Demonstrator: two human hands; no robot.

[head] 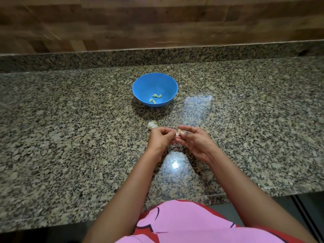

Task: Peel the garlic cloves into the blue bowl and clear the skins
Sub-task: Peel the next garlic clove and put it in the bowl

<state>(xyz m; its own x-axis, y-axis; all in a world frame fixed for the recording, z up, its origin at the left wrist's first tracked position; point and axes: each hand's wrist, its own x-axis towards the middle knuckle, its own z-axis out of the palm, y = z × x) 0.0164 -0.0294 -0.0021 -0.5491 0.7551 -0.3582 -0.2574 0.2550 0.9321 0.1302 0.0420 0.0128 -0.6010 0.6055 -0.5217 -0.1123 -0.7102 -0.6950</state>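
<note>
Wood-plank wall (157, 23) at the back, with a speckled granite upstand below it. The granite worktop (70, 120) fills most of the view. It has two light glare patches, one at 6 o'clock from the hands and one at 4 o'clock from the bowl.

Person's pink top (184, 223) with red trim sits at the bottom edge. Both bare forearms reach forward over the worktop's near edge.

Left hand (160, 139) and right hand (194, 140) meet mid-worktop, above the surface. Both are grasping the same garlic clove (178, 132). Left fingers are curled in with the tips on the clove. Right thumb and forefinger pinch it from the other side, and the remaining fingers are loosely bent. The clove has papery skin on it, pale tan.

Blue bowl (154, 83) stands at 12 o'clock from the hands, well apart from them and upright. Peeled cloves (157, 95) lie in the bowl bottom in two small yellow-green clusters. Exact count is hard to tell.

The partial garlic head (151, 125) lies on the worktop at 11 o'clock from the left hand, just beside the knuckles. It's between the hands and the bowl. Can't tell if it's touching the hand.
</note>
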